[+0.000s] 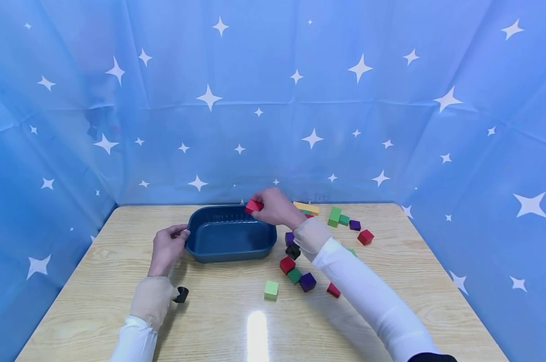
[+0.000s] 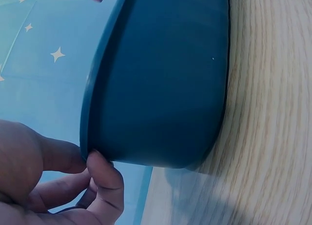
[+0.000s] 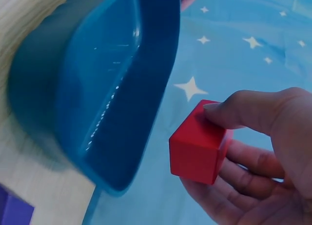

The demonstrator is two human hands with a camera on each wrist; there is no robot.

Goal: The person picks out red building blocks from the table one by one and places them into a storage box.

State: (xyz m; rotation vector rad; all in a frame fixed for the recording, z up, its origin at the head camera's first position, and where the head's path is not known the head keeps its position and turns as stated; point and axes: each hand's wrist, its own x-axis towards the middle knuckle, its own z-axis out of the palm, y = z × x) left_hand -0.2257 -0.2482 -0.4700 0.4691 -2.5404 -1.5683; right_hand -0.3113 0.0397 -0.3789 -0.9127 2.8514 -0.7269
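Observation:
A dark blue rectangular basin (image 1: 231, 239) stands on the table, its inside bare. At its left end my left hand (image 1: 168, 247) pinches the rim between thumb and fingers, and the left wrist view shows this grip on the basin's corner (image 2: 156, 88). Above the basin's back right part, my right hand (image 1: 277, 207) holds a red block (image 1: 253, 206) between thumb and fingers. In the right wrist view the red block (image 3: 197, 147) is beside the basin's rim, apart from it.
Loose blocks lie right of the basin: a light green block (image 1: 271, 290), a purple block (image 1: 307, 282), a black block (image 1: 293, 251), a red block (image 1: 365, 237) and several others. A yellow block (image 1: 306, 208) is at the back. A blue starry curtain (image 1: 273, 100) surrounds the wooden table (image 1: 218, 311).

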